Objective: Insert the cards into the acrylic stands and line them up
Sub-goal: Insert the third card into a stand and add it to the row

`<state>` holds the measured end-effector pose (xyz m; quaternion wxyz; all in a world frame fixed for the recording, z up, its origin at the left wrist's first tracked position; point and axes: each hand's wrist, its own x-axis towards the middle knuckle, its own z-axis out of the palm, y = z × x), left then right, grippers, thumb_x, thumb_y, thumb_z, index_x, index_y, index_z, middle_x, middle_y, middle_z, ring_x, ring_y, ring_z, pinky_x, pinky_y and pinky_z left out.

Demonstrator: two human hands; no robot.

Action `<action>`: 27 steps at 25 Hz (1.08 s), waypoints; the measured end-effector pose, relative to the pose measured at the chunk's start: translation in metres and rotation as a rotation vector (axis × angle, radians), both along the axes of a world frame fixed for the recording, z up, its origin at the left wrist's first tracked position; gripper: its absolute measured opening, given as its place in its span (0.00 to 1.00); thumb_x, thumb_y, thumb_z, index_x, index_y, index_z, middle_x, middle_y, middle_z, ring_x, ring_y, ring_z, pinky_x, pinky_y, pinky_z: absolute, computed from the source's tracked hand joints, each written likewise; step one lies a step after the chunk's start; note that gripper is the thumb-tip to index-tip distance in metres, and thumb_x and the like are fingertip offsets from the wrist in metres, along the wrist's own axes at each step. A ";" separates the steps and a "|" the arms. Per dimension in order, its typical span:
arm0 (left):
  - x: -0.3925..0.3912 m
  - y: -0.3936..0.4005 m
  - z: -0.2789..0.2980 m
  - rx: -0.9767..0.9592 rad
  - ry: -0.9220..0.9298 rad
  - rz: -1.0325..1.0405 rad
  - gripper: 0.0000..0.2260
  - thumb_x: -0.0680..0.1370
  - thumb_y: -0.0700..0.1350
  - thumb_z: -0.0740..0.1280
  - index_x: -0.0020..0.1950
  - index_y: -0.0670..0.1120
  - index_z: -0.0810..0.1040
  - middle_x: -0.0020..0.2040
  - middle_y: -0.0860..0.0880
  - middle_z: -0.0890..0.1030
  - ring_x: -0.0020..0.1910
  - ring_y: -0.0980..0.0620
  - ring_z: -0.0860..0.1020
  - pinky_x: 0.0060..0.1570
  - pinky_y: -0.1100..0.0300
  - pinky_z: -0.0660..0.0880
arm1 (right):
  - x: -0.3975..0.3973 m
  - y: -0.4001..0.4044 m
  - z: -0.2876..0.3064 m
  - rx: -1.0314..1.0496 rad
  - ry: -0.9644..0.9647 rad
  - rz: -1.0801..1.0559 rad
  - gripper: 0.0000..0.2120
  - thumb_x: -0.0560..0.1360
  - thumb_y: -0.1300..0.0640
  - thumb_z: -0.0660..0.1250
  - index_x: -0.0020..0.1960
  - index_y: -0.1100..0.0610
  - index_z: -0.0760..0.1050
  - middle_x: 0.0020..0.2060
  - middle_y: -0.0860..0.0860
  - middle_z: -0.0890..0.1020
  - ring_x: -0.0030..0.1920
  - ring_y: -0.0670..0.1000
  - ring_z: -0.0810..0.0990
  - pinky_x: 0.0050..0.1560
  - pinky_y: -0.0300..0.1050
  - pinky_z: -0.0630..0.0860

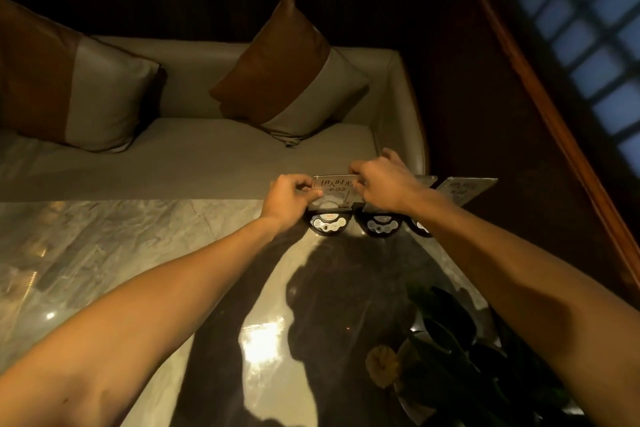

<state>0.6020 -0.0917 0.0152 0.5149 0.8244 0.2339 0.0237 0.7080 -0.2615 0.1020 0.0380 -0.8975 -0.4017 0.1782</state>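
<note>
A clear acrylic stand with a printed card [335, 188] stands at the far edge of the marble table [114, 246], on a black base with round buttons [328, 222]. My left hand [290, 197] pinches its left edge. My right hand [381, 184] grips its upper right corner. A second stand, mostly hidden behind my right hand, shows its top [426, 179] and its black base [381, 226]. A third stand with a card [465, 190] leans at the right, partly hidden by my right forearm.
A beige sofa seat [194, 149] with two brown-and-grey cushions [291, 76] runs behind the table. A dark-leaved plant with a yellow flower [450, 347] sits near right. A wooden frame and lattice window [588, 28] close the right side.
</note>
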 end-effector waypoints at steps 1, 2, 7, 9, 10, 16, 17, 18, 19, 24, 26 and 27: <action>0.002 -0.001 -0.001 -0.002 0.003 0.000 0.05 0.74 0.43 0.76 0.41 0.52 0.82 0.41 0.52 0.84 0.42 0.56 0.80 0.46 0.62 0.74 | 0.001 -0.001 -0.001 0.008 0.014 -0.011 0.10 0.81 0.57 0.63 0.62 0.52 0.76 0.53 0.50 0.86 0.60 0.52 0.80 0.78 0.59 0.49; 0.003 -0.001 -0.002 0.001 0.004 -0.006 0.05 0.74 0.44 0.76 0.42 0.52 0.83 0.42 0.52 0.84 0.42 0.56 0.80 0.47 0.61 0.75 | 0.003 -0.002 -0.003 0.019 0.026 -0.025 0.10 0.81 0.57 0.63 0.61 0.52 0.76 0.53 0.50 0.86 0.60 0.52 0.80 0.78 0.59 0.49; 0.003 -0.003 0.005 0.068 0.006 -0.074 0.03 0.76 0.44 0.75 0.44 0.51 0.83 0.44 0.54 0.83 0.45 0.56 0.80 0.46 0.65 0.71 | 0.005 -0.008 -0.005 0.005 0.037 -0.030 0.08 0.81 0.56 0.63 0.59 0.51 0.76 0.52 0.50 0.86 0.58 0.51 0.81 0.79 0.59 0.50; 0.001 -0.005 0.005 0.098 -0.003 -0.084 0.01 0.76 0.45 0.74 0.47 0.50 0.84 0.45 0.54 0.85 0.47 0.55 0.81 0.48 0.62 0.74 | 0.005 -0.010 -0.007 0.012 0.033 -0.036 0.08 0.81 0.56 0.63 0.59 0.50 0.76 0.52 0.50 0.86 0.57 0.50 0.81 0.78 0.58 0.49; 0.001 -0.006 0.004 0.108 -0.005 -0.092 0.02 0.76 0.45 0.74 0.48 0.50 0.85 0.46 0.53 0.86 0.48 0.54 0.82 0.50 0.59 0.76 | 0.005 -0.012 -0.008 0.013 0.035 -0.040 0.07 0.81 0.56 0.63 0.59 0.50 0.76 0.52 0.49 0.86 0.57 0.50 0.81 0.78 0.58 0.49; -0.002 -0.007 0.003 0.139 -0.003 -0.115 0.03 0.77 0.46 0.73 0.48 0.48 0.84 0.48 0.51 0.87 0.50 0.52 0.83 0.53 0.54 0.79 | 0.003 -0.013 -0.009 -0.002 0.010 -0.010 0.06 0.81 0.56 0.63 0.57 0.50 0.76 0.49 0.48 0.86 0.55 0.50 0.81 0.79 0.59 0.49; -0.002 -0.007 0.003 0.139 -0.004 -0.115 0.03 0.77 0.46 0.73 0.48 0.48 0.84 0.49 0.51 0.87 0.50 0.52 0.83 0.53 0.54 0.79 | 0.003 -0.012 -0.009 -0.011 0.002 0.000 0.06 0.81 0.56 0.63 0.57 0.50 0.76 0.49 0.48 0.86 0.55 0.50 0.82 0.79 0.60 0.50; -0.002 -0.007 0.002 0.130 -0.003 -0.107 0.03 0.77 0.46 0.73 0.49 0.48 0.84 0.49 0.51 0.87 0.50 0.52 0.83 0.53 0.55 0.79 | 0.003 -0.012 -0.008 -0.017 0.003 0.001 0.07 0.82 0.56 0.63 0.58 0.50 0.76 0.50 0.49 0.86 0.56 0.50 0.82 0.79 0.60 0.50; -0.001 -0.007 0.001 0.111 0.004 -0.094 0.03 0.77 0.46 0.73 0.49 0.48 0.84 0.49 0.50 0.87 0.50 0.52 0.83 0.53 0.55 0.79 | 0.002 -0.011 -0.007 -0.017 0.011 -0.009 0.07 0.82 0.55 0.62 0.58 0.51 0.76 0.51 0.49 0.86 0.56 0.51 0.81 0.79 0.60 0.51; 0.005 -0.003 0.004 0.066 0.051 -0.086 0.04 0.78 0.45 0.72 0.52 0.47 0.84 0.51 0.49 0.86 0.52 0.50 0.82 0.56 0.54 0.78 | 0.002 -0.011 -0.007 0.007 0.078 -0.092 0.09 0.82 0.56 0.63 0.61 0.52 0.75 0.55 0.51 0.84 0.58 0.52 0.81 0.78 0.59 0.55; 0.004 -0.001 0.005 0.065 0.075 -0.129 0.07 0.79 0.45 0.71 0.56 0.48 0.84 0.54 0.50 0.86 0.53 0.51 0.82 0.57 0.53 0.79 | 0.001 -0.010 -0.008 -0.009 0.077 -0.089 0.09 0.81 0.56 0.64 0.61 0.52 0.74 0.55 0.50 0.84 0.59 0.52 0.80 0.78 0.59 0.55; 0.003 0.000 0.007 0.068 0.091 -0.160 0.09 0.79 0.45 0.71 0.59 0.48 0.83 0.56 0.50 0.85 0.54 0.52 0.81 0.59 0.53 0.78 | 0.001 -0.010 -0.007 -0.015 0.077 -0.089 0.10 0.81 0.56 0.65 0.61 0.52 0.74 0.55 0.50 0.84 0.59 0.52 0.80 0.78 0.60 0.54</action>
